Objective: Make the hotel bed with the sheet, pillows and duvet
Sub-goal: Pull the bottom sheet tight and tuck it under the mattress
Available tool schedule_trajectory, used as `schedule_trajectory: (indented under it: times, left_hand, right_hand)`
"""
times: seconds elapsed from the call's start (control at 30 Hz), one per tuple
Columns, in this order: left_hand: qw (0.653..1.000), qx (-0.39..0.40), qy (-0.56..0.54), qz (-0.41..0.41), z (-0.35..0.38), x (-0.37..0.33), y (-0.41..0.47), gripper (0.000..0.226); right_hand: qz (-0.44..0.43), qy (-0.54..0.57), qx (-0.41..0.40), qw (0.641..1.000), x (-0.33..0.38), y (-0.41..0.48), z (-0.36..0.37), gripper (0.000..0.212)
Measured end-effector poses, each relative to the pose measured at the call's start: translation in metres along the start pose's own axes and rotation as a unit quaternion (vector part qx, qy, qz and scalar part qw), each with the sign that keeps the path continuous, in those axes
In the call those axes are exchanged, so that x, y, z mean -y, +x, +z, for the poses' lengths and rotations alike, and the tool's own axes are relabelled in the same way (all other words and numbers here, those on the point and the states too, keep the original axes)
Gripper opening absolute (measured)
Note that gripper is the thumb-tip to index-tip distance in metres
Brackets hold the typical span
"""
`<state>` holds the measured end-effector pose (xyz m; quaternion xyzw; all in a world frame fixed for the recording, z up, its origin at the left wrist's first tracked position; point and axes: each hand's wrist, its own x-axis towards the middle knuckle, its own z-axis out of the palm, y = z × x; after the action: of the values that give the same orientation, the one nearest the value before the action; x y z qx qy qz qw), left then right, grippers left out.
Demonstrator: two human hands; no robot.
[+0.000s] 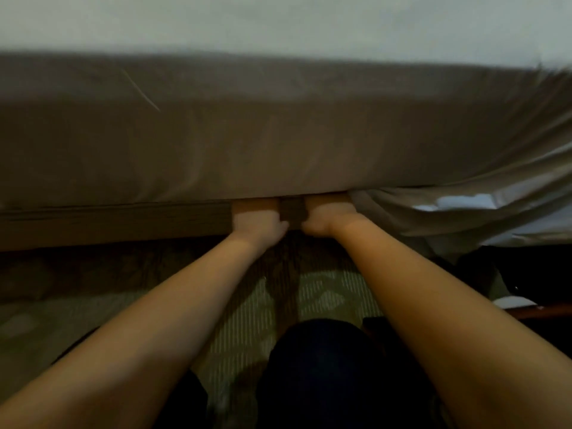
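Observation:
The mattress side, covered by a pale sheet, fills the upper half of the view, with the bed top above it. My left hand and my right hand sit side by side at the mattress's lower edge, fingers pushed in under it and hidden. To the right of my right hand the sheet hangs loose in folds down over the bed base. Left of my hands the sheet lies flat against the mattress. No pillows or duvet are in sight.
A dark wooden bed base runs under the mattress. Patterned carpet lies below, with my dark-clothed knee on it. A dark object and a reddish wooden edge sit at the right.

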<state>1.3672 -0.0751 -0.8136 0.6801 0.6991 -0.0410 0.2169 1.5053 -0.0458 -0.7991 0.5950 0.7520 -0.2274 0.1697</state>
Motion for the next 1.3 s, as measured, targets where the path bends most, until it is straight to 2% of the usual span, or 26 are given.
schedule_trajectory:
  times: [0.07,0.13,0.2,0.33,0.43,0.6,0.77,1.07,1.13,1.3]
  left_hand:
    - [0.998,0.038,0.053,0.020,-0.020,-0.006,-0.021,0.044]
    - [0.992,0.098,0.080,0.026,-0.050,-0.012,-0.038,0.048]
    - [0.985,0.155,0.076,0.031,-0.079,-0.023,-0.053,0.056]
    - [0.985,0.150,0.051,0.065,-0.145,-0.060,-0.087,0.075]
    - [0.984,0.130,0.060,0.102,-0.198,-0.093,-0.101,0.075]
    - [0.978,0.150,0.064,0.130,-0.280,-0.169,-0.120,0.074]
    - [0.969,0.167,0.068,0.169,-0.327,-0.252,-0.119,0.065]
    - [0.925,0.199,0.136,0.293,-0.326,-0.352,-0.092,0.059]
    - [0.907,0.210,0.158,0.330,-0.318,-0.366,-0.080,0.056]
    - [0.836,0.269,0.236,0.416,-0.296,-0.393,-0.038,0.057]
  right_hand:
    - [-0.005,-0.027,0.075,0.997,-0.001,-0.022,-0.015,0.075]
    - [-0.009,-0.030,0.135,0.990,-0.001,-0.046,-0.036,0.086]
    - [-0.007,0.004,0.164,0.986,-0.004,-0.074,-0.058,0.085]
    - [0.035,0.104,0.146,0.983,-0.015,-0.130,-0.110,0.083]
    - [0.056,0.163,0.142,0.975,-0.029,-0.166,-0.159,0.081]
    - [0.114,0.285,0.133,0.942,-0.070,-0.223,-0.233,0.078]
    - [0.185,0.422,0.082,0.883,-0.127,-0.267,-0.283,0.074]
    - [0.301,0.619,0.010,0.725,-0.203,-0.307,-0.292,0.069]
    - [0.322,0.648,0.001,0.691,-0.214,-0.308,-0.285,0.069]
    - [0.391,0.721,-0.047,0.570,-0.227,-0.297,-0.259,0.061]
